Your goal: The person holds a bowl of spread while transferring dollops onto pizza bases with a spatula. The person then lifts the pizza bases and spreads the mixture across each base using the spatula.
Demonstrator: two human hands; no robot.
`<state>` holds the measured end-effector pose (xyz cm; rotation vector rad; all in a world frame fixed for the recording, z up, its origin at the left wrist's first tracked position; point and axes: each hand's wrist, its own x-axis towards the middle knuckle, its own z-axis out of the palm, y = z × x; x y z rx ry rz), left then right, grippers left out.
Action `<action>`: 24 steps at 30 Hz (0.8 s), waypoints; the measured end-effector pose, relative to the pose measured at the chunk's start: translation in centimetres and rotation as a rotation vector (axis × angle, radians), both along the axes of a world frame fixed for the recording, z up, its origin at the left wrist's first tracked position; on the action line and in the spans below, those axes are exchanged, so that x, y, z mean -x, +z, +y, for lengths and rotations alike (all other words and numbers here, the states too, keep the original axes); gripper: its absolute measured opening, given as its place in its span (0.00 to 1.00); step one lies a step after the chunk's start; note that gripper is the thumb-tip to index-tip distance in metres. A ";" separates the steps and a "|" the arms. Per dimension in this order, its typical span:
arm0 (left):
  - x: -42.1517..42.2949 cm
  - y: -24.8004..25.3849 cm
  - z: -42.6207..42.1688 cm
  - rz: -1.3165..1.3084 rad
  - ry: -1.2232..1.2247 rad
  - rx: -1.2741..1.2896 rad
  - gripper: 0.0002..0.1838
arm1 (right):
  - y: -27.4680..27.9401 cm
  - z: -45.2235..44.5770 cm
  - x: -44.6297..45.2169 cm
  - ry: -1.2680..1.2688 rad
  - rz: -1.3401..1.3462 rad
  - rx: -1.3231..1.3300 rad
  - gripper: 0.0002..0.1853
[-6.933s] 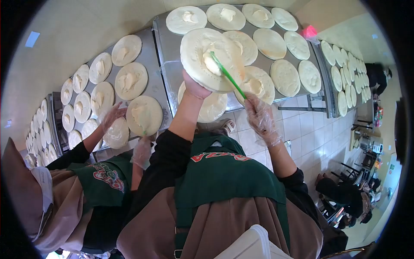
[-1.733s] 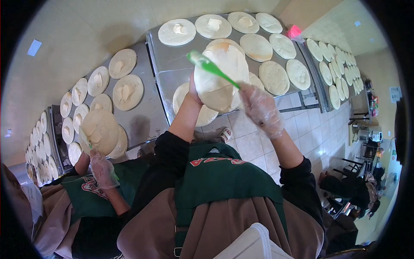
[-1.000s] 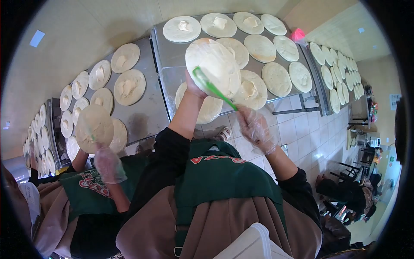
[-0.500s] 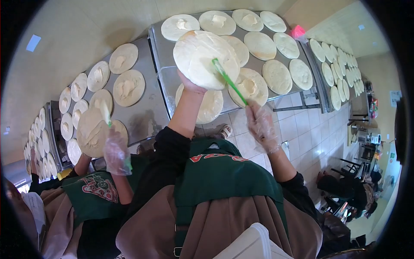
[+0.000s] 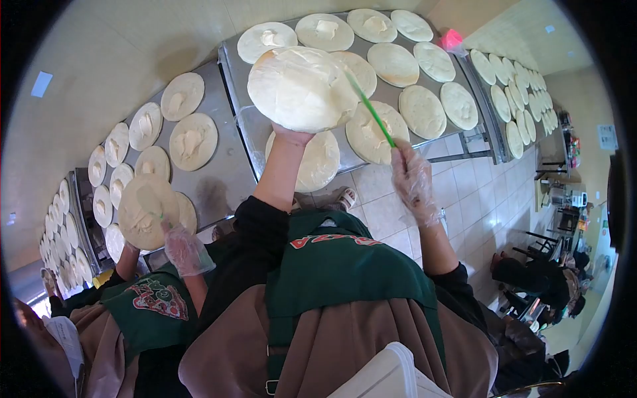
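Resting on my bare left hand (image 5: pixel 292 135) is a round flatbread base (image 5: pixel 292 99), raised above the metal table and tilted toward me. Pale cream coats most of its top, with ridges on the right part. The fingers beneath it are mostly hidden. My right hand (image 5: pixel 411 178), in a clear plastic glove, grips the end of a green spatula (image 5: pixel 378 121). The spatula's far end is blurred near the base's right edge; I cannot tell whether it touches. Below the raised base, other bases lie on the table, including one with a cream smear (image 5: pixel 377 132).
Many bases cover the metal tables (image 5: pixel 233 109), several bearing lumps of cream. On my left, a co-worker's gloved hand (image 5: pixel 188 251) works over another base (image 5: pixel 147 215). A pink item (image 5: pixel 452 38) sits at the far table edge. Tiled floor (image 5: pixel 375 199) shows below; people are at right.
My right hand has moved slightly right and up, drawing the spatula from the base's middle to its right edge. The held base has shifted left. The co-worker's spreading hand has moved lower.
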<state>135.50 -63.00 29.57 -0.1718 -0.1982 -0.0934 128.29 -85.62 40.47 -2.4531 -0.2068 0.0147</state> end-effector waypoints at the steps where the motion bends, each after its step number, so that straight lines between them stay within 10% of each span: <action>1: -0.1 0.3 -0.1 -0.009 0.004 0.025 0.35 | -0.5 -0.4 -0.2 0.001 -0.001 0.001 0.10; 9: -1.7 -0.4 -1.1 -0.009 0.137 0.047 0.37 | -3.4 0.4 2.7 0.156 -0.036 -0.001 0.10; 12: -1.6 -0.6 -1.3 0.323 0.339 -0.346 0.37 | -1.9 1.7 3.2 0.232 0.088 -0.167 0.10; 24: -2.1 0.8 0.1 -0.014 0.259 -0.095 0.36 | -4.2 0.6 2.1 0.180 -0.110 -0.218 0.09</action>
